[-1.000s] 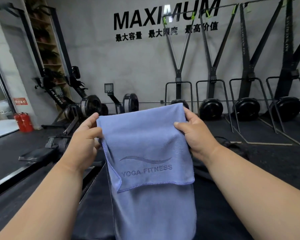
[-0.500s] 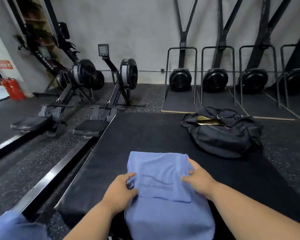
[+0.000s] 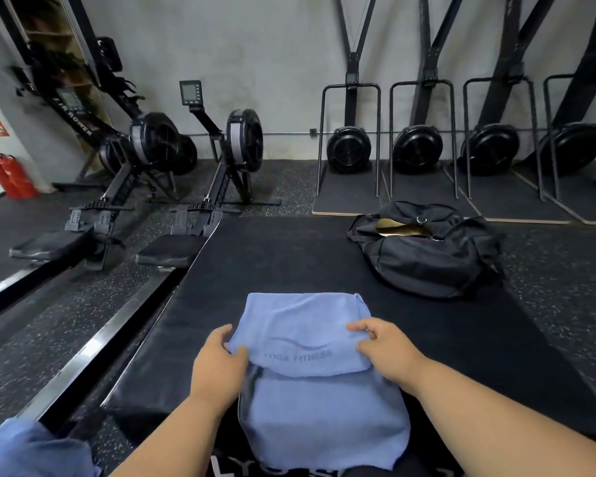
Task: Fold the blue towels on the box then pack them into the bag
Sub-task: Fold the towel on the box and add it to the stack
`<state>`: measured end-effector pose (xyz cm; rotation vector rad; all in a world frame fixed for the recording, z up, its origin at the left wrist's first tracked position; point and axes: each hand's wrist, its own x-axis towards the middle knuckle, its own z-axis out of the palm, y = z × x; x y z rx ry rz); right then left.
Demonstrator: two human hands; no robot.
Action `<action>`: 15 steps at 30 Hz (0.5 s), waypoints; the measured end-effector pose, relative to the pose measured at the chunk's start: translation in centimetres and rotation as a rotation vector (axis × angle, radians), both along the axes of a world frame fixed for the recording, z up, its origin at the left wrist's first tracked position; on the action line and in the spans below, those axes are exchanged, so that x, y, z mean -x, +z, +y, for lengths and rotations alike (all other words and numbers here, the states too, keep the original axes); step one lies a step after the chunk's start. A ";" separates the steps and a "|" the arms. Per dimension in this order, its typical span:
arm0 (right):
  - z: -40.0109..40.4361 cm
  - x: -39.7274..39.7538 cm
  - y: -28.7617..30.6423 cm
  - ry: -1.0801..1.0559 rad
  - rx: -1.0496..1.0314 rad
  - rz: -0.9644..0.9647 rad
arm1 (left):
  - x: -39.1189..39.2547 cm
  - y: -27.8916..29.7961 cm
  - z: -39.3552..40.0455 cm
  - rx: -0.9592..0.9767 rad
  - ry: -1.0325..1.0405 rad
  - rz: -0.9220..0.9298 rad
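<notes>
A blue towel (image 3: 307,339) printed "YOGA FITNESS" lies folded on the black padded box (image 3: 289,256), its lower layer draped over the near edge. My left hand (image 3: 217,366) pinches the left edge of the upper fold. My right hand (image 3: 384,349) holds the right edge, fingers curled on the cloth. A black duffel bag (image 3: 424,256) sits open at the box's far right corner, with a gold lining showing inside. More blue cloth (image 3: 31,449) shows at the lower left corner.
Two rowing machines (image 3: 186,173) stand on the speckled floor to the left of the box. Several ski-trainer machines (image 3: 417,149) line the back wall. Red fire extinguishers (image 3: 11,173) stand at the far left. A metal rail (image 3: 93,346) runs along the box's left side.
The towel was held up in the air a second ago; now it lies laid down on the box. Both hands have shifted slightly along its side edges since half a second ago.
</notes>
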<state>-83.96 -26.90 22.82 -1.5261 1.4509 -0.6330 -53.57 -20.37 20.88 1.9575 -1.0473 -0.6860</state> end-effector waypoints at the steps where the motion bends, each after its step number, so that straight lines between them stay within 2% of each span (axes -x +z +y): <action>1: 0.0 0.3 0.4 -0.035 0.001 -0.061 | 0.2 0.6 0.1 -0.006 0.061 0.156; 3: 0.2 1.2 1.0 -0.056 0.011 -0.137 | 0.5 1.5 0.9 -0.009 0.101 0.485; 5: 1.0 2.4 1.4 -0.043 0.005 -0.153 | 0.9 2.1 2.8 -0.001 0.041 0.666; 9: 4.1 4.4 0.7 0.022 -0.028 -0.092 | 1.3 0.2 6.3 -0.104 -0.063 0.654; 15: 8.5 5.7 -2.0 -0.010 -0.059 -0.022 | 1.4 -4.0 10.0 -0.234 -0.038 0.623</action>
